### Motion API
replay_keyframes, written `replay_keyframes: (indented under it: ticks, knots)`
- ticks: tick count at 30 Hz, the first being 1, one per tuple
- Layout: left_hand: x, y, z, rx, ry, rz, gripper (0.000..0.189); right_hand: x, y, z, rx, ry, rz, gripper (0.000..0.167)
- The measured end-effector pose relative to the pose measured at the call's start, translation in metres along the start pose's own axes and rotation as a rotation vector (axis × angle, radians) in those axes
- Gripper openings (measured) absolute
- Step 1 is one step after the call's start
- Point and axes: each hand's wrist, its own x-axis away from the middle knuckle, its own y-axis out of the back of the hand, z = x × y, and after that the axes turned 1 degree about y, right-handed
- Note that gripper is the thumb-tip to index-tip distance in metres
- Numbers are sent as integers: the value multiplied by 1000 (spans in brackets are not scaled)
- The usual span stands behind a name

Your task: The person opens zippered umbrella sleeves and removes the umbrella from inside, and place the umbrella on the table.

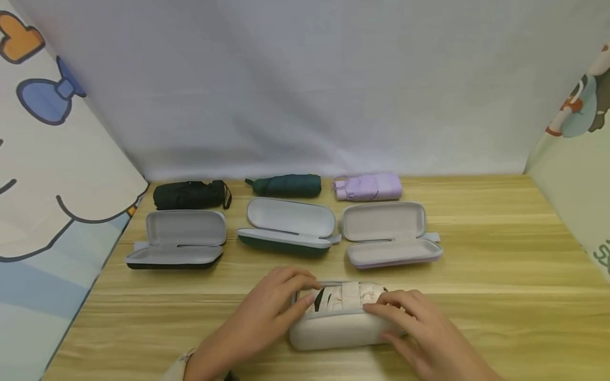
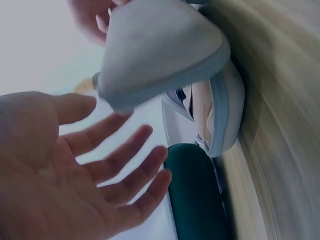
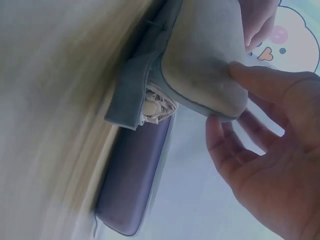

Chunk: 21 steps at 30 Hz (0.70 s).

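A beige zip case sits near the front of the table, its flap partly open. Inside lies a folded cream umbrella with a band across its middle. My left hand is at the case's left end; in the left wrist view its fingers are spread and loosely bent beside the flap. At the other end, my right hand pinches the flap's corner, thumb on the outer face and fingers at the rim. One end of the umbrella shows under the raised flap in the right wrist view.
Behind the beige case stand three open cases: black, dark green and lilac. Along the back lie a black umbrella, a dark green umbrella and a lilac umbrella. A white cloth hangs behind them.
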Motion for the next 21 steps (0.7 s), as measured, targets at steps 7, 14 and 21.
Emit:
replay_keyframes:
  ticks: [7,14,21]
  knots:
    - [-14,1,3,-29,-71,107,28,9,-3,7,-57,33,-36,35]
    - [-28,-8,1,-204,-203,230,43,21,-11,11,-117,96,-133,32]
    - [-34,-18,-8,-348,-232,341,62,27,-18,15,-145,135,-161,28]
